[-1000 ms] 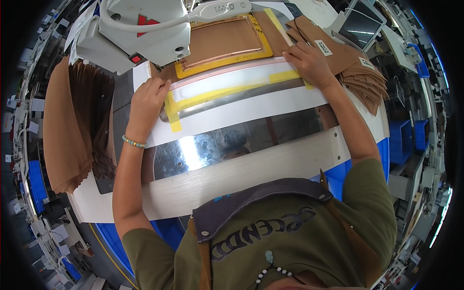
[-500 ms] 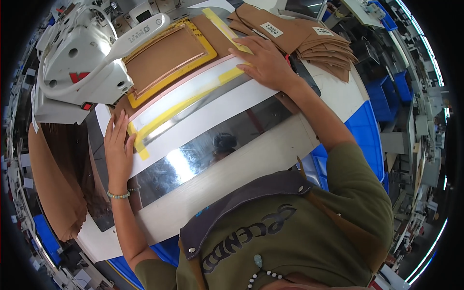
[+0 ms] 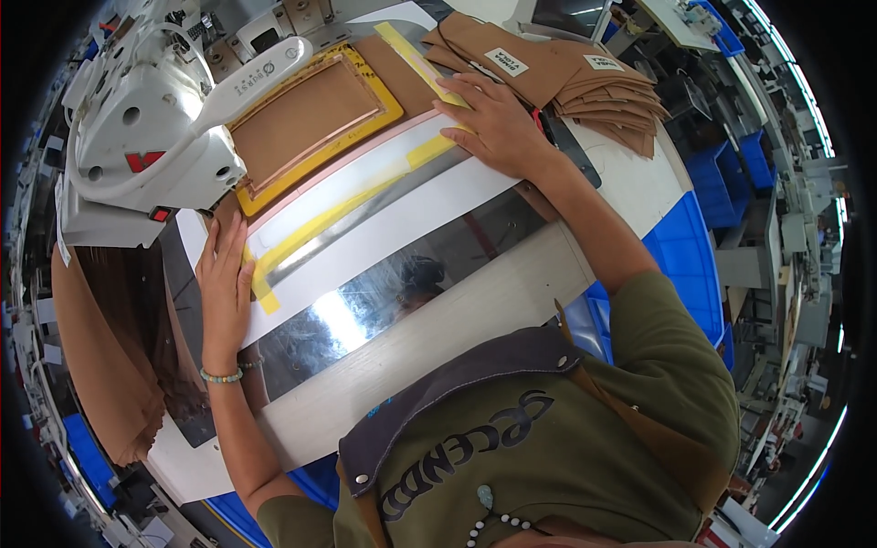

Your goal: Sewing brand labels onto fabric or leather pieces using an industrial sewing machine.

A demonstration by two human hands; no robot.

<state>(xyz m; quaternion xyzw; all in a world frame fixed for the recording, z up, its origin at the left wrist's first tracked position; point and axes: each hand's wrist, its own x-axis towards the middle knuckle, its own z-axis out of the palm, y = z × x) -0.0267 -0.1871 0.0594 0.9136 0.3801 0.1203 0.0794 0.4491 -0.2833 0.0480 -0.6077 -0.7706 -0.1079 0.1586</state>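
Brown fabric [image 3: 306, 119] lies under the head of a white sewing machine [image 3: 146, 137], framed by a yellow rectangular template [image 3: 395, 105] with a pinkish inner edge. Along the template's near side runs a white strip [image 3: 320, 201] edged with yellow tape [image 3: 365, 196]. My left hand [image 3: 224, 279] lies flat at the left end of this strip, close to the machine, fingers stretched forward. At the far right end my right hand [image 3: 489, 123] rests with spread fingers on the yellow-taped corner and the fabric edge. Neither hand grips anything; what lies beneath the palms is hidden.
A shiny metal plate [image 3: 365, 315] covers the near part of the pale table [image 3: 438, 342]. Stacked brown fabric pieces [image 3: 603, 96] with white labels sit at the far right. More brown fabric [image 3: 105, 356] hangs at the left. Blue bins [image 3: 685, 256] stand beyond the right edge.
The whole view has shifted slightly. Both hands keep their places on the strip and template, with no clear movement of the fabric.
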